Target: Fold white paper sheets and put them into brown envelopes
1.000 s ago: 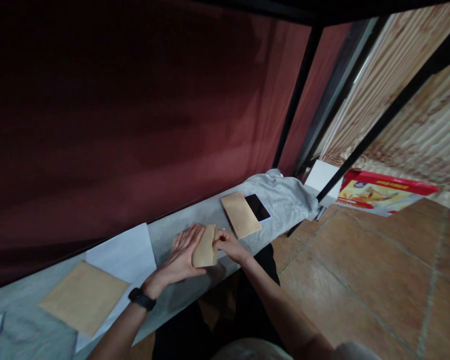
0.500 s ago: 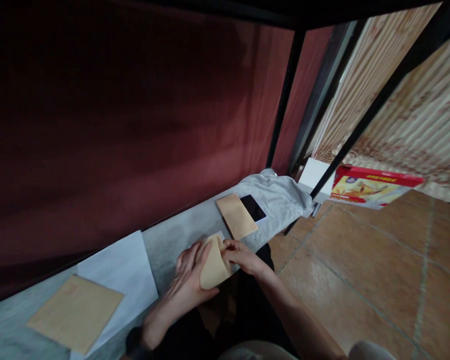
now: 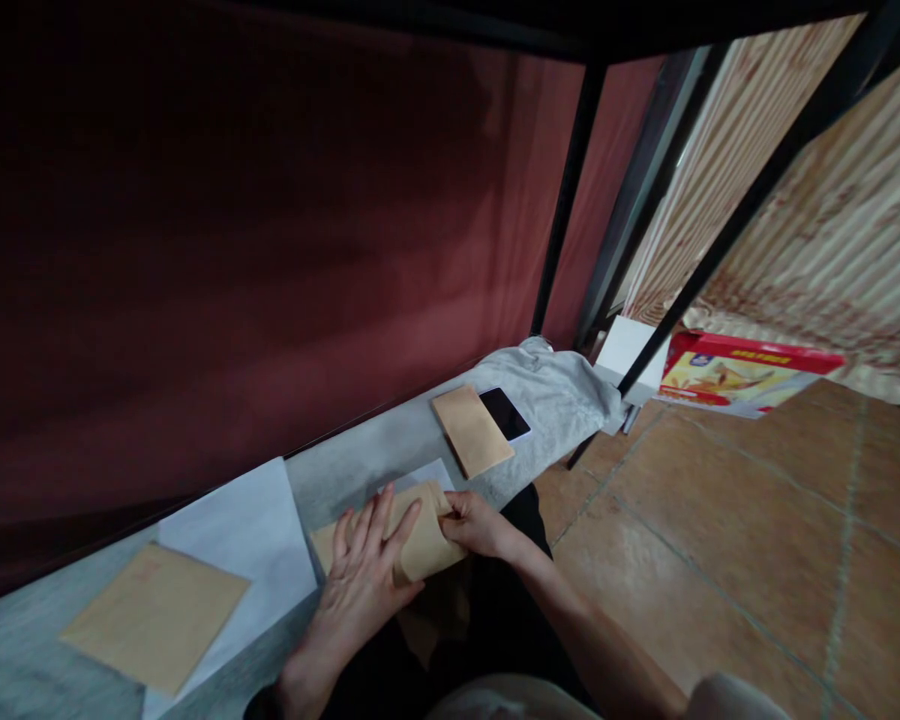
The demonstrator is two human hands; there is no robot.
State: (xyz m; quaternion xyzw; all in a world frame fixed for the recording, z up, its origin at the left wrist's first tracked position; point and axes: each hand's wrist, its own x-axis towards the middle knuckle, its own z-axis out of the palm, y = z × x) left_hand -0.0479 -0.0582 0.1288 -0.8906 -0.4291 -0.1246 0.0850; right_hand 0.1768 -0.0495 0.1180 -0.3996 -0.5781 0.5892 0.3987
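Observation:
A tan paper envelope [image 3: 431, 545] lies across the near edge of the narrow grey-covered bench, partly bent up at its right end. My left hand [image 3: 364, 560] rests on it with fingers spread and stretched out, pressing it down. At the envelope's right end my right hand [image 3: 476, 522] is closed in a pinch on its edge; the fingertips are partly hidden by the paper. A white sheet [image 3: 431, 473] shows from beneath the envelope. Just beyond my right hand lies a stack of tan envelopes [image 3: 474, 432], beside a dark-screened phone [image 3: 506, 413].
On the left another tan envelope [image 3: 157, 615] lies over white paper [image 3: 240, 530]. Grey cloth [image 3: 562, 385] is bunched at the bench's far end. A black metal post [image 3: 570, 200] rises there. A white box [image 3: 630, 350] and a red-yellow carton [image 3: 746, 378] stand beyond, by the tiled floor.
My left hand has flattened from curling around the folded envelope to lying spread on it. The envelope has opened out to the left and lies lower. My right hand has shifted slightly down.

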